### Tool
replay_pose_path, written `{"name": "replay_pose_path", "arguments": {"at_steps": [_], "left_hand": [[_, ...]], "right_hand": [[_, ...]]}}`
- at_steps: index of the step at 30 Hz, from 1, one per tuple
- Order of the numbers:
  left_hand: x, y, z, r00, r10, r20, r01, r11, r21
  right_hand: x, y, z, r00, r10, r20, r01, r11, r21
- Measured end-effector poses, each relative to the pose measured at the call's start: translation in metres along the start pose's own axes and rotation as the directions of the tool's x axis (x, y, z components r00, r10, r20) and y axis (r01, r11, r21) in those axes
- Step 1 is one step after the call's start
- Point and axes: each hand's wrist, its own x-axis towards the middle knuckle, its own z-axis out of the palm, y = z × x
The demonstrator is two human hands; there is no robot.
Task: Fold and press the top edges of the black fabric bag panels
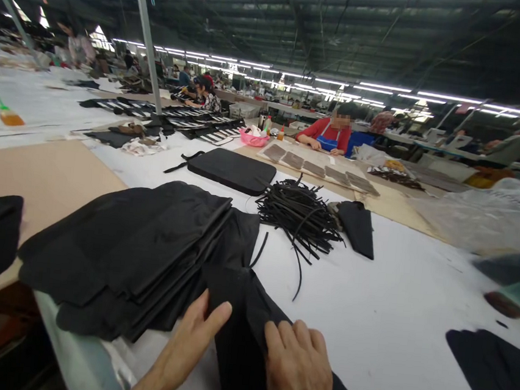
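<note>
A black fabric piece (248, 316) lies on the white table (391, 306) at the near edge. My left hand (190, 341) rests on its left side, thumb out and fingers hidden beneath or behind the cloth. My right hand (298, 370) presses on it with fingers curled over a fold. To the left sits a thick stack of black fabric pieces (135, 250). Beyond it lies a bundle of black straps (299, 214) and a small black cone-shaped piece (358, 226).
A flat black padded panel (232, 169) lies farther back. A seated person in red (330, 134) works at a board with grey patches (317, 169). Clear plastic (483, 210) is at right, another black piece (495, 377) at lower right, brown card (45, 180) at left.
</note>
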Motion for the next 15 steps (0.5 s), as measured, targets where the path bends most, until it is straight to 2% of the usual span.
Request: {"name": "replay_pose_path", "arguments": {"at_steps": [3,5,7,9,10,11,12,13,15], "left_hand": [[0.008,0.001,0.003,0.998,-0.001,-0.064,0.007,0.996,0.085],[0.014,-0.002,0.002,0.994,-0.037,-0.101,0.042,0.998,0.044],[0.019,-0.008,-0.002,0.991,-0.088,-0.105,0.081,0.995,-0.064],[0.021,-0.013,-0.008,0.988,-0.132,-0.083,0.116,0.977,-0.179],[0.022,-0.014,-0.011,0.985,-0.159,-0.071,0.138,0.963,-0.233],[0.022,-0.015,-0.014,0.98,-0.187,-0.061,0.164,0.947,-0.277],[0.022,-0.015,-0.017,0.976,-0.212,-0.056,0.185,0.933,-0.308],[0.021,-0.013,-0.019,0.971,-0.231,-0.057,0.201,0.923,-0.327],[0.021,-0.01,-0.023,0.966,-0.255,-0.047,0.226,0.917,-0.328]], "right_hand": [[-0.003,-0.007,0.003,1.0,0.015,0.007,-0.015,0.997,0.071],[-0.006,-0.005,0.002,0.999,0.041,0.025,-0.044,0.994,0.105],[-0.01,0.008,-0.003,0.991,0.134,0.032,-0.137,0.977,0.163],[-0.014,0.037,-0.015,0.945,0.325,0.035,-0.322,0.91,0.261],[-0.017,0.055,-0.023,0.897,0.438,0.06,-0.434,0.847,0.306],[-0.021,0.075,-0.031,0.815,0.573,0.084,-0.565,0.756,0.33],[-0.025,0.096,-0.04,0.711,0.688,0.147,-0.693,0.65,0.31],[-0.03,0.116,-0.048,0.615,0.764,0.192,-0.782,0.563,0.266],[-0.042,0.15,-0.062,0.477,0.862,0.172,-0.872,0.44,0.212]]}}
